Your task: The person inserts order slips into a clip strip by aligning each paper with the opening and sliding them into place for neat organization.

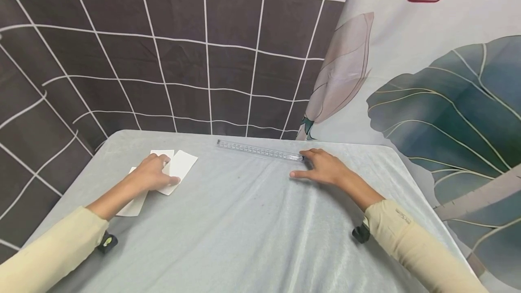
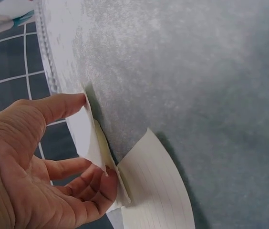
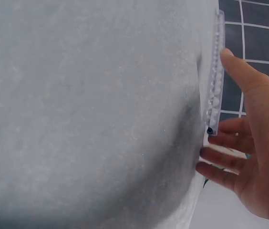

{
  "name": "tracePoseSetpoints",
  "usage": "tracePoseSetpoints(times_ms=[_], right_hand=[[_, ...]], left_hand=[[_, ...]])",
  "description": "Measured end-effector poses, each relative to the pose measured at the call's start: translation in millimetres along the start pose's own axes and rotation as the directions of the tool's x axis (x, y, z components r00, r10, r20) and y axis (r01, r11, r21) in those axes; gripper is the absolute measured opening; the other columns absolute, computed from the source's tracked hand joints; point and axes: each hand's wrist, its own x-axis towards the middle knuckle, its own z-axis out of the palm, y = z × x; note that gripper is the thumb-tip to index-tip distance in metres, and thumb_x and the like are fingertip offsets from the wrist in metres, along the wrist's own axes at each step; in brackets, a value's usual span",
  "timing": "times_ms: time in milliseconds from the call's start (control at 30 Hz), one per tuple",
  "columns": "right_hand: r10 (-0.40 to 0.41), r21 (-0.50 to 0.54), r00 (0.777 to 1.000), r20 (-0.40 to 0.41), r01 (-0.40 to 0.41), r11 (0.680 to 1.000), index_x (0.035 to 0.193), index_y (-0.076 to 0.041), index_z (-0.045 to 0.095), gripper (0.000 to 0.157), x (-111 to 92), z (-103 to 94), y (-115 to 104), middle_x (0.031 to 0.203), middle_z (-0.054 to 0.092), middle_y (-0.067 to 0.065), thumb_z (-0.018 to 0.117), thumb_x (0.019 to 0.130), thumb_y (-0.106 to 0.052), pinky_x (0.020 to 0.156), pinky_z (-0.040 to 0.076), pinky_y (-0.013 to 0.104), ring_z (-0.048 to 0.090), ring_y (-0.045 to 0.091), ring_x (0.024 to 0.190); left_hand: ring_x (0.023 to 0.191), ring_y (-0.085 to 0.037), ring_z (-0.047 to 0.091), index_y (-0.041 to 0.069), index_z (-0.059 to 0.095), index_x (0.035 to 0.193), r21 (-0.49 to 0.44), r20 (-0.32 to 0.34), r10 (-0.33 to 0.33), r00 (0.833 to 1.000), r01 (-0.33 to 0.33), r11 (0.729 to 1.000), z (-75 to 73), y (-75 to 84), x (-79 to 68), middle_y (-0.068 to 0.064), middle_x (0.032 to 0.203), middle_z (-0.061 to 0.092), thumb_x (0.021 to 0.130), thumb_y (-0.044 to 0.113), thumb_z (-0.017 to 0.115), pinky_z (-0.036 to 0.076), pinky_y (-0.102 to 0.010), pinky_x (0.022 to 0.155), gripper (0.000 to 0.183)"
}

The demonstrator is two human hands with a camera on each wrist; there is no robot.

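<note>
My left hand (image 1: 153, 173) is at the left of the table and pinches a white slip of paper (image 2: 87, 136) between thumb and fingers. Close by lies a lined paper slip (image 2: 156, 186), partly under the held one. Toward the far edge of the table lies a long, narrow clear plastic strip (image 1: 260, 150), with a row of rounded shapes along it and a dark spot at its end. My right hand (image 1: 323, 167) is at its right end, thumb and fingers spread apart. Fingertips are beside that end (image 3: 213, 125); whether they touch it, I cannot tell.
A pale grey velvety cloth (image 1: 228, 229) covers the table. Behind it hangs a dark curtain with a white grid (image 1: 232, 67), and to the right a white one with large leaves (image 1: 439, 103). Dark devices (image 1: 107, 242) are strapped at both wrists.
</note>
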Motion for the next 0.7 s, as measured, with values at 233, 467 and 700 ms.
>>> tracePoseSetpoints(times_ms=[233,467,700], right_hand=[[-0.149,0.068,0.988,-0.031,0.15,0.986,0.153,0.001,0.065,0.087,19,16.8,33,0.148,0.07,0.028,0.077,0.099,-0.066,0.121,0.053,0.067,0.064,0.05,0.142],[-0.284,0.073,0.955,-0.09,0.291,0.954,0.145,0.0,0.072,0.062,47,42.2,71,0.135,0.079,0.021,0.069,0.112,-0.052,0.111,0.059,0.06,0.072,0.041,0.127],[-0.258,0.046,0.964,-0.068,0.261,0.964,0.13,0.008,0.079,0.034,29,0.9,20,0.123,0.083,0.024,0.079,0.106,-0.015,0.105,0.064,0.058,0.079,0.042,0.117]], left_hand=[[0.118,-0.046,0.065,-0.013,0.055,0.153,-0.008,0.018,-0.024,1.0,0.024,1.0,-2.2,2.3,-0.6,-0.037,0.137,0.065,0.086,0.061,0.09,0.061,-0.065,0.098,0.106],[0.121,-0.048,0.065,-0.012,0.055,0.154,-0.036,0.034,-0.061,0.998,0.062,0.997,-10.2,13.2,-7.4,-0.038,0.14,0.064,0.086,0.057,0.09,0.061,-0.066,0.101,0.103],[0.122,-0.049,0.065,-0.011,0.057,0.154,-0.032,0.028,-0.058,0.998,0.059,0.998,-3.0,3.2,0.7,-0.037,0.138,0.066,0.084,0.059,0.092,0.061,-0.064,0.098,0.105]])
